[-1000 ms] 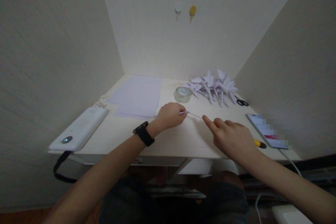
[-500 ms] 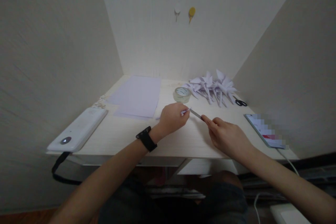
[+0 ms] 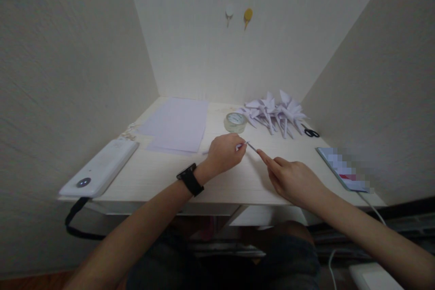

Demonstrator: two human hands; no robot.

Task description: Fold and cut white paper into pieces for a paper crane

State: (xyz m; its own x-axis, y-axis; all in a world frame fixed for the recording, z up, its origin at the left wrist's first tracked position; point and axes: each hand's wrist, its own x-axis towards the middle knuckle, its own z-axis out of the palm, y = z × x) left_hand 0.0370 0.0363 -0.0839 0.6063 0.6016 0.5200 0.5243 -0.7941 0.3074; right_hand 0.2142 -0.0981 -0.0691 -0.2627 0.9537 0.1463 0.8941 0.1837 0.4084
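1. Nearest the viewer, the right hand (image 3: 294, 179) extends over the pale wooden desk (image 3: 163, 174), its fingertips pinching the near end of a thin rolled white paper stick (image 3: 252, 147).
2. The left hand (image 3: 222, 152), with a black wristband (image 3: 190, 180), is clenched around the stick's other end; the stick spans the small gap between the hands, above mid-desk.
3. Judgement: rolling it well calls for an even pinch at both ends, keeping the stick straight and tight.
4. At left lies a flat white device (image 3: 98, 169); at right, a phone (image 3: 343, 168).
5. Farther off: white paper sheets (image 3: 176, 123), a clear tape roll (image 3: 235, 122), folded white paper pinwheels (image 3: 275, 113) and black scissors (image 3: 310, 132).
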